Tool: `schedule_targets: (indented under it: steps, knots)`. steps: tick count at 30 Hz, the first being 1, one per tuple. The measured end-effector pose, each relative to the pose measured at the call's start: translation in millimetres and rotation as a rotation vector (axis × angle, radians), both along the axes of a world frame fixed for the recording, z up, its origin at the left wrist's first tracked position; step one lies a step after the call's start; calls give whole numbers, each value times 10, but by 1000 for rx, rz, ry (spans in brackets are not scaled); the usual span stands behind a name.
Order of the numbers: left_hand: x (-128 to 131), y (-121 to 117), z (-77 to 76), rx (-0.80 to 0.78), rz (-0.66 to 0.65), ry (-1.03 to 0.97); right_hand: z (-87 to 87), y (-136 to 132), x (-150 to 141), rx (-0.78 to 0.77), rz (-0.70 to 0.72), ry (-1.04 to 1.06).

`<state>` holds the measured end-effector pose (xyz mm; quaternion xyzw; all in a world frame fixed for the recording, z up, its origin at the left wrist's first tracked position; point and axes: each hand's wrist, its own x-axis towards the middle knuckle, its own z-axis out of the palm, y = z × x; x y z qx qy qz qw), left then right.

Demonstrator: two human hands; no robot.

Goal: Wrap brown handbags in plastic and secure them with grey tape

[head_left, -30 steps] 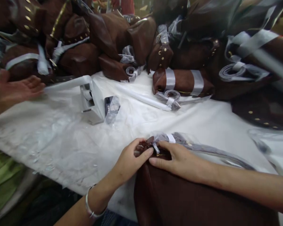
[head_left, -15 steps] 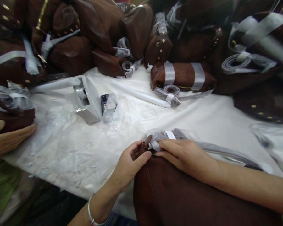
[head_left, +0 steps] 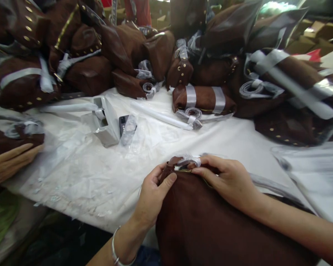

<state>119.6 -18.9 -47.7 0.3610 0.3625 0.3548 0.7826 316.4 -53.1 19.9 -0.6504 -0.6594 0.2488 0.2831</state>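
- Under both hands lies the brown bag [head_left: 211,225], its long axis slanting from the left hand [head_left: 152,195] down to the right, beneath the right forearm [head_left: 296,225].
- At its upper left corner, the left hand grips the leather by a small loop [head_left: 170,166].
- Just right of that, the right hand [head_left: 230,181] pinches the edge with the zipper [head_left: 184,171], which faces away from the wearer.

White cloth [head_left: 224,142] passable between brown cylindrical bag with two pale bands [head_left: 207,100] and large dark-brown leather bag [head_left: 211,214]. Left route obstructed by open pale box [head_left: 108,135]; far side apparently blocked by piled brown bags [head_left: 88,75].
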Motion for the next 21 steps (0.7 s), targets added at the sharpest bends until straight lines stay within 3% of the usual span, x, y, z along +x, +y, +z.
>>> schedule_targets:
  steps: [5, 8, 12, 17, 21]
  knots:
    - [36, -75, 40, -6, 138, -11, 33, -10, -25, -181, 23, 183]
    - [18, -117, 50, -12, 163, 1, 45, -42, -29, -204, 95, 277]
    - [6, -151, 58, 82, 153, 50, 38, -79, -31, -149, 77, 317]
    - [-27, -175, 75, 155, 143, 92, 59, -122, 66, 1, 139, 225]
    - [-195, -158, 34, 250, 266, 174, 141, -285, 394, 43, 188, -16]
